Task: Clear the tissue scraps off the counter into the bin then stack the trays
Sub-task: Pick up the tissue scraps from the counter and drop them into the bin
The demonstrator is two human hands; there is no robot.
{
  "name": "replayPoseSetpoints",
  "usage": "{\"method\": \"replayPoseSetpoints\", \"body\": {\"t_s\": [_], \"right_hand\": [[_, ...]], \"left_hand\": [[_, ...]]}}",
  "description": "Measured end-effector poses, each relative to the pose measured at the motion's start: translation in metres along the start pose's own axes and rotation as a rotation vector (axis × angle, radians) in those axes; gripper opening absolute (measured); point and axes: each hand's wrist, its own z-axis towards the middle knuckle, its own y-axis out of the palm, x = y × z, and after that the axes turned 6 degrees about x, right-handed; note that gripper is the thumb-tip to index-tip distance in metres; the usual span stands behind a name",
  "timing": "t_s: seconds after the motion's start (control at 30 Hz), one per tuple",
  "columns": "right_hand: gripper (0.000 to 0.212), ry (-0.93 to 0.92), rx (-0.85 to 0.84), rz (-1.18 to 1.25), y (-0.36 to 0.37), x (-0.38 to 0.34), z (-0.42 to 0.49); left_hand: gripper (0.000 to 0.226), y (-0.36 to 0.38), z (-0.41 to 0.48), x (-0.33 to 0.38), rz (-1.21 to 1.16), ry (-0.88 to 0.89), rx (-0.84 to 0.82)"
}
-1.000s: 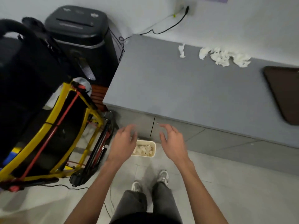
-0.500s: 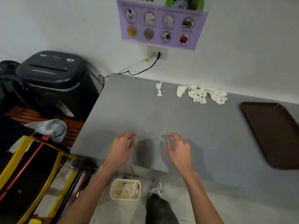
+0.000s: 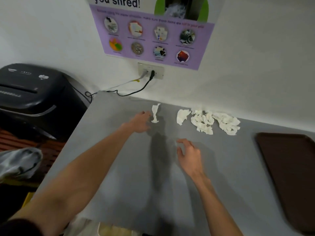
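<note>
Several steps remain, by my reading: none of the scraps in view is in the hands, and no tray is stacked. At 6 o'clock, below the worktop point(image 3: 119, 167) edge, the bin point(image 3: 115, 229) shows only its rim and something pale inside, too blurred to name. Over the bare middle hovers the right hand point(image 3: 189, 155), fingers loosely spread, holding nothing. Further out toward 12 o'clock, the left hand point(image 3: 139, 122) is likewise spread and empty, its tips just beside a twisted tissue scrap point(image 3: 155, 113); whether they touch I cannot tell. More tissue scraps point(image 3: 202, 121) lie in a loose row toward 1 o'clock, near the wall. One brown tray point(image 3: 289, 176) lies at 3 o'clock, nothing on its visible part, cut off by the frame.
</note>
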Motion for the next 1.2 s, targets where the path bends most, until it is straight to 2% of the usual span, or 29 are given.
{"method": "replayPoseSetpoints", "body": {"t_s": [0.13,0.2,0.3,0.33,0.43,0.53,0.63,0.67,0.73,0.8,0.83,0.93,1.1,1.2], "right_hand": [[0.028,0.003,-0.005,-0.019,-0.006,0.021,0.015],[0.028,-0.003,-0.013,-0.02,-0.009,0.027,0.021],[0.027,-0.015,-0.031,-0.02,-0.013,0.029,0.036],[0.027,-0.022,-0.034,-0.034,-0.013,0.028,0.044],[0.034,-0.052,-0.009,-0.08,-0.012,0.021,0.077],[0.046,-0.057,0.006,-0.17,-0.003,0.008,0.126],[0.062,-0.069,-0.124,-0.331,0.015,0.008,0.173],[0.062,-0.07,-0.188,-0.382,0.022,0.012,0.183],[0.047,-0.095,-0.138,-0.419,0.035,0.016,0.191],[0.023,-0.041,-0.043,-0.364,0.04,0.008,0.182],[0.02,-0.058,-0.035,-0.385,0.044,0.003,0.173],[0.027,-0.109,-0.059,-0.373,0.06,-0.003,0.133],[0.022,0.133,-0.041,-0.079,0.073,-0.011,0.06],[0.027,0.222,0.085,0.159,0.068,-0.038,-0.007]], "left_hand": [[0.081,0.01,0.064,-0.017,-0.016,0.005,-0.016],[0.071,0.021,0.075,-0.018,-0.044,0.009,0.009],[0.024,0.033,0.075,-0.016,-0.047,0.03,0.077],[0.015,0.041,0.075,-0.018,-0.014,0.028,0.094],[0.013,0.057,0.066,-0.016,-0.012,-0.041,0.087],[0.008,0.061,0.041,-0.011,-0.04,-0.023,0.116],[0.014,0.064,0.012,-0.004,-0.037,0.022,0.159],[0.015,0.065,0.004,-0.003,-0.046,0.023,0.17],[0.013,0.07,-0.01,-0.006,-0.067,0.009,0.178],[0.011,0.074,-0.025,-0.015,-0.089,-0.006,0.171],[0.01,0.076,-0.034,-0.021,-0.106,-0.017,0.17],[0.009,0.081,-0.063,-0.039,-0.176,-0.048,0.208],[0.008,0.083,-0.119,-0.043,-0.262,-0.119,0.301],[0.009,0.083,-0.163,-0.045,-0.347,-0.121,0.369]]}}
